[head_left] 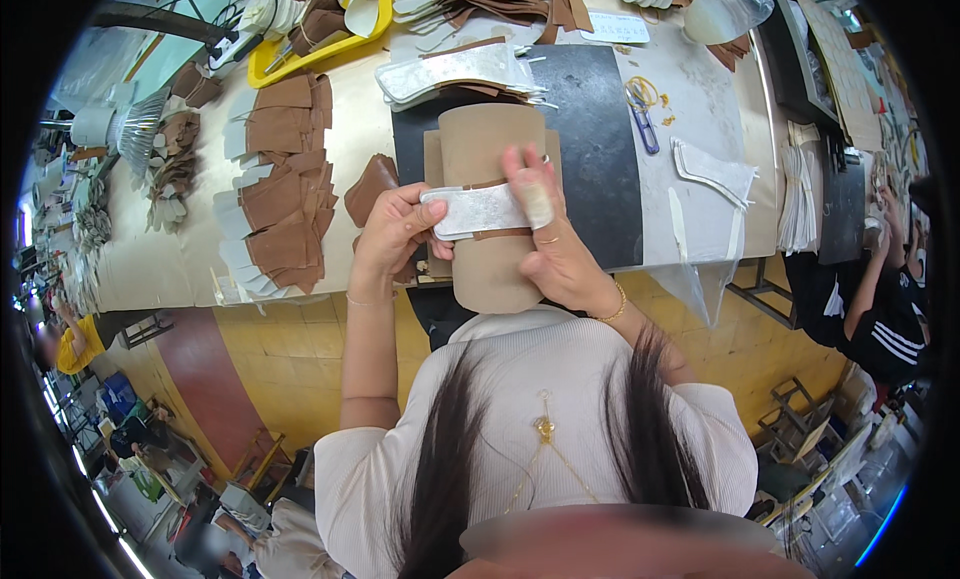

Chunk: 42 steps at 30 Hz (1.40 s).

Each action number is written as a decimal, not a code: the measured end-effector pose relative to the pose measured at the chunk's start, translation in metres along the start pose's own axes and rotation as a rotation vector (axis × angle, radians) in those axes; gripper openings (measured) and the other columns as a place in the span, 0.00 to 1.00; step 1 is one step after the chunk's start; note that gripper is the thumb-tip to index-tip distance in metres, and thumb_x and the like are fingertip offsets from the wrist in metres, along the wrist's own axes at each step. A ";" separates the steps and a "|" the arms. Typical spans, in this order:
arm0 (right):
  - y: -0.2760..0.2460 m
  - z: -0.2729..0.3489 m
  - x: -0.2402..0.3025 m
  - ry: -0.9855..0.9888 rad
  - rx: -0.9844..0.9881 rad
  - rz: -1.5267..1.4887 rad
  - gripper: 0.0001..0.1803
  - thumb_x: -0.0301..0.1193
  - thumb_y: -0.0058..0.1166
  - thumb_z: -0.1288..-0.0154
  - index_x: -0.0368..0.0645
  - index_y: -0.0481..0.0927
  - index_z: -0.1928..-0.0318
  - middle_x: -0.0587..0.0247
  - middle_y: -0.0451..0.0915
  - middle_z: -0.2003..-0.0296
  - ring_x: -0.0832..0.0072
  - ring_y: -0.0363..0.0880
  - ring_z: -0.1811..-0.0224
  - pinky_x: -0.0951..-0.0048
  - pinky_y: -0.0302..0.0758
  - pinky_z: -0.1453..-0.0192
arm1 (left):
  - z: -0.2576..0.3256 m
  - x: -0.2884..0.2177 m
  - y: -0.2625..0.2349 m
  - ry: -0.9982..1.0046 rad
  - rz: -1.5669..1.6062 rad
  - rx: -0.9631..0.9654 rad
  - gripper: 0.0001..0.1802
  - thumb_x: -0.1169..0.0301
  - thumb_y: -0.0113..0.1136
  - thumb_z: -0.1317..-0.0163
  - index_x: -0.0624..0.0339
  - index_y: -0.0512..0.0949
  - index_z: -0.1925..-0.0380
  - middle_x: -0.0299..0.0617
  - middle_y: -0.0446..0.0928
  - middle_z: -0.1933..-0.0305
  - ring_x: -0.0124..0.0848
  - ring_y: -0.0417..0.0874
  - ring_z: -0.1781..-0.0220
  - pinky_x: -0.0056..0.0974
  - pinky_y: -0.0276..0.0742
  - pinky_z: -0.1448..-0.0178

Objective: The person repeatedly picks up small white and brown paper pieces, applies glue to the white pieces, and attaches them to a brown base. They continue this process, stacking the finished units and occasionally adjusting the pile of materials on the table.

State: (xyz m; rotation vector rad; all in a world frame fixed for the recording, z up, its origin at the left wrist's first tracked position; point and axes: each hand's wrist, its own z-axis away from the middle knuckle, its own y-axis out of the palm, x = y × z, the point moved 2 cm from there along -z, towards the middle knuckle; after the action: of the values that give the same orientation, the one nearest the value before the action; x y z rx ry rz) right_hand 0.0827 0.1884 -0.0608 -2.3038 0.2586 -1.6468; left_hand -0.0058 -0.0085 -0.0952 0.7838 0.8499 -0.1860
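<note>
A white-faced strip with brown leather edges (480,211) lies across a rounded tan block (492,144) at the table's front edge. My left hand (398,227) is closed on the strip's left end, with the thumb on top. My right hand (562,247) rests over the strip's right end, its fingers stretched out and slightly blurred; tan tape wraps part of it. That hand hides the strip's right end. Just behind the block is a stack of similar white-faced pieces (455,74) with brown edges. A brown leather piece (372,187) sits left of my left hand.
Fanned rows of brown leather pieces (285,204) lie on the left. A yellow tray (330,54) stands behind them. To the right are a black mat (595,129), blue-handled snips (643,119) and white curved pieces (712,171). Another person's arm (872,264) shows far right.
</note>
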 end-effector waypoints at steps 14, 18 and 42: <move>-0.068 0.036 -0.055 0.428 -0.352 -0.576 0.39 0.56 0.28 0.27 0.42 0.43 0.28 0.49 0.59 0.32 0.58 0.63 0.32 0.61 0.61 0.31 | -0.035 -0.094 0.010 0.279 -0.253 0.022 0.16 0.64 0.60 0.37 0.69 0.76 0.60 0.47 0.81 0.72 0.31 0.82 0.79 0.28 0.79 0.75; -0.106 0.044 -0.051 0.445 -0.500 -0.470 0.35 0.53 0.28 0.25 0.38 0.55 0.32 0.46 0.70 0.40 0.63 0.73 0.40 0.65 0.68 0.38 | -0.077 -0.120 -0.016 0.233 -0.459 -0.098 0.18 0.60 0.59 0.35 0.67 0.76 0.60 0.45 0.80 0.73 0.28 0.83 0.78 0.26 0.79 0.75; -0.213 0.104 -0.106 0.305 -0.374 0.992 0.17 0.23 0.56 0.43 0.41 0.79 0.51 0.51 0.81 0.55 0.55 0.77 0.51 0.60 0.72 0.45 | -0.136 -0.124 0.012 0.098 -1.849 0.041 0.38 0.64 0.71 0.57 0.60 0.69 0.43 0.56 0.77 0.49 0.48 0.77 0.45 0.44 0.72 0.42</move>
State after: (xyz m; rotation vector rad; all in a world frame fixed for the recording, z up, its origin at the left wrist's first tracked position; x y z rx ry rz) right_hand 0.1404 0.4363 -0.1141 -1.5961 1.5793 -1.4165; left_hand -0.1648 0.0750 -0.0529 -0.2001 1.4364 -1.7877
